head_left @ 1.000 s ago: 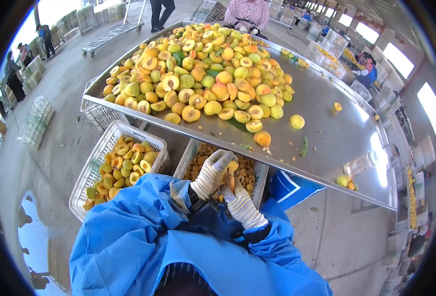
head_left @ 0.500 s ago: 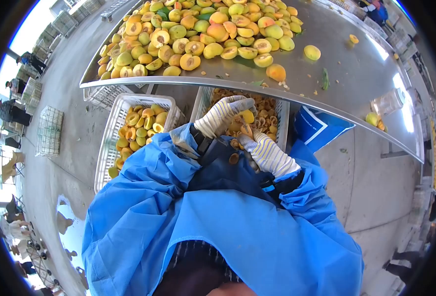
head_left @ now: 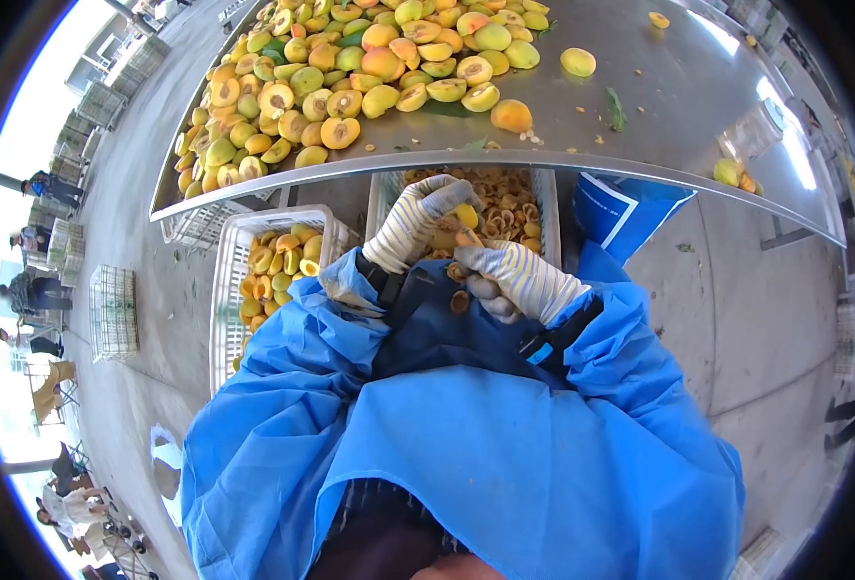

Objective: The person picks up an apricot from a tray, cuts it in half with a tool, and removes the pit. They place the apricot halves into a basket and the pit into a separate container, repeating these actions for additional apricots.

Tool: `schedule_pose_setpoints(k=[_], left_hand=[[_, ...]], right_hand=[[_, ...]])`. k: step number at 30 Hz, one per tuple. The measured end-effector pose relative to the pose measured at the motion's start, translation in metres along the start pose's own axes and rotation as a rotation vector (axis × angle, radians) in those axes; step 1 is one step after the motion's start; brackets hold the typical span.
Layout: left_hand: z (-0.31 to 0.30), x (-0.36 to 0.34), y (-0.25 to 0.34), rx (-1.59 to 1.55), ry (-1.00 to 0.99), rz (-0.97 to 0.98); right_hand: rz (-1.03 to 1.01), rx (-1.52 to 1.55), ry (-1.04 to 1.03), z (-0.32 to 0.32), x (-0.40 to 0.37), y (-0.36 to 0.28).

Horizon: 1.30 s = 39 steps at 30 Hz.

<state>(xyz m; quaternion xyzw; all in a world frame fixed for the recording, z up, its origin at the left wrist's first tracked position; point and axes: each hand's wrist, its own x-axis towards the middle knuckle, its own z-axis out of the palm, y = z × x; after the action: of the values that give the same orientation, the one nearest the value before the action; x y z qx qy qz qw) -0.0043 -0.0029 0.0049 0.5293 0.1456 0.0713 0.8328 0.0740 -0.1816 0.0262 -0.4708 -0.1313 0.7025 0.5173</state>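
Both hands wear striped work gloves and meet above a crate of brown peels and pits point(head_left: 509, 198). My left hand point(head_left: 420, 220) has its fingers closed on a yellow fruit piece point(head_left: 466, 216). Close beside it on the right, my right hand point(head_left: 516, 278) is closed around a small tool with an orange-brown part point(head_left: 466, 237) that points at the fruit; its exact shape is too small to tell. Brown scraps point(head_left: 459, 301) lie on the dark apron just below the hands.
A metal table point(head_left: 582, 155) holds a heap of halved yellow-green fruit point(head_left: 340, 97) and a clear jar point(head_left: 751, 133). A white crate of fruit halves point(head_left: 224, 290) stands left. A blue bag point(head_left: 616, 215) hangs right. Several people point(head_left: 41, 290) are at far left.
The view has turned slightly, shifting the table and crates. My right hand has come up closer to the fruit piece in my left hand.
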Motion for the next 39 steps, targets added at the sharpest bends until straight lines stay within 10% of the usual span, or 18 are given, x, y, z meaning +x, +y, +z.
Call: schedule_pose_setpoints(k=[3,7,11,17,21,26,32,35,39], left_hand=[[0.01,-0.005,0.001,-0.105,0.037,0.098],[-0.003,0.001,-0.007,0.103,0.023,-0.057],[0.005,-0.001,-0.011,0.001,0.104,0.05],[0.002,0.002,-0.013,0.018,0.09,0.049],[0.004,-0.001,-0.011,0.034,0.111,0.139],[0.014,0.001,-0.024,0.182,0.202,0.267],[-0.002,0.0,-0.009,0.108,-0.031,-0.011],[-0.003,-0.001,0.002,0.324,-0.098,-0.113],[0.0,-0.003,0.002,0.266,-0.044,-0.132]], right_hand=[[0.059,0.261,-0.154,-0.005,0.002,-0.001],[-0.037,-0.472,0.203,0.009,0.01,0.008],[0.024,0.092,0.148,0.017,0.017,0.021],[-0.03,-0.142,0.16,0.016,0.006,0.011],[0.063,0.294,-0.093,0.002,0.009,0.005],[-0.068,-0.237,0.198,0.01,0.014,0.008],[0.108,0.187,-0.147,-0.009,0.003,0.002],[0.101,-0.284,0.134,0.003,-0.002,0.0],[0.062,-0.13,0.118,0.006,0.006,0.006]])
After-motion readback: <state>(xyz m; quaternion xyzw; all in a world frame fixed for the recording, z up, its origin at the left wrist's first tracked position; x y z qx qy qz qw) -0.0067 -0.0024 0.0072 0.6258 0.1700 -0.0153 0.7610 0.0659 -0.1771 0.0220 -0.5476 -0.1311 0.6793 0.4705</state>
